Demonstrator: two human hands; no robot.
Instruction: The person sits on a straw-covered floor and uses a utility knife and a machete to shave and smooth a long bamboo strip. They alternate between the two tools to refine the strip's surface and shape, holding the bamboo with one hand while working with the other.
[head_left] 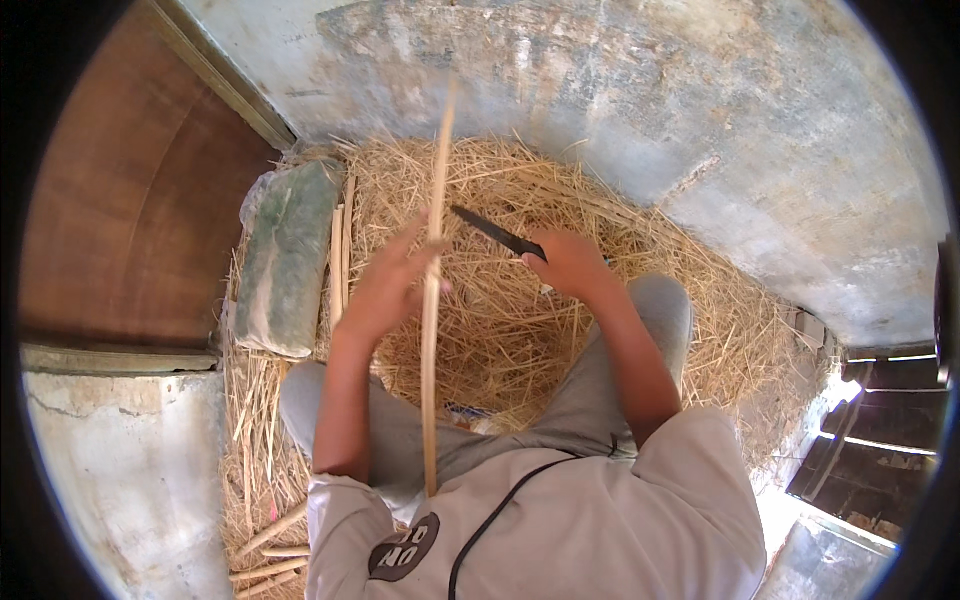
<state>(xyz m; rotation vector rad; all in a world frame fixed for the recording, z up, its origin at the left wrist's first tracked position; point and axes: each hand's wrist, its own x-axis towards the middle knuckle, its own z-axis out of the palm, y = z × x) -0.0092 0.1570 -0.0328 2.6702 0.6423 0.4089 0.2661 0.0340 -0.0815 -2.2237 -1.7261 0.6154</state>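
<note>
A long, pale wooden strip (430, 350), perhaps split bamboo, stands nearly upright in front of me; its lower end reaches my shirt and its upper end is smeared by motion. My left hand (388, 285) is at the middle of the strip, with fingers on both sides of it; they are partly blurred. In my right hand (570, 265) is a dark knife (497, 234), gripped by its handle. The blade points up and left, its tip close to the strip's right side but apparently apart from it.
Straw and thin shavings (510, 310) cover the floor between my legs. A green wrapped bundle (288, 255) lies at left, with pale sticks (337, 262) beside it. More sticks (272, 553) lie at lower left. A weathered wall (640, 90) curves behind; a brown panel (130, 190) stands left.
</note>
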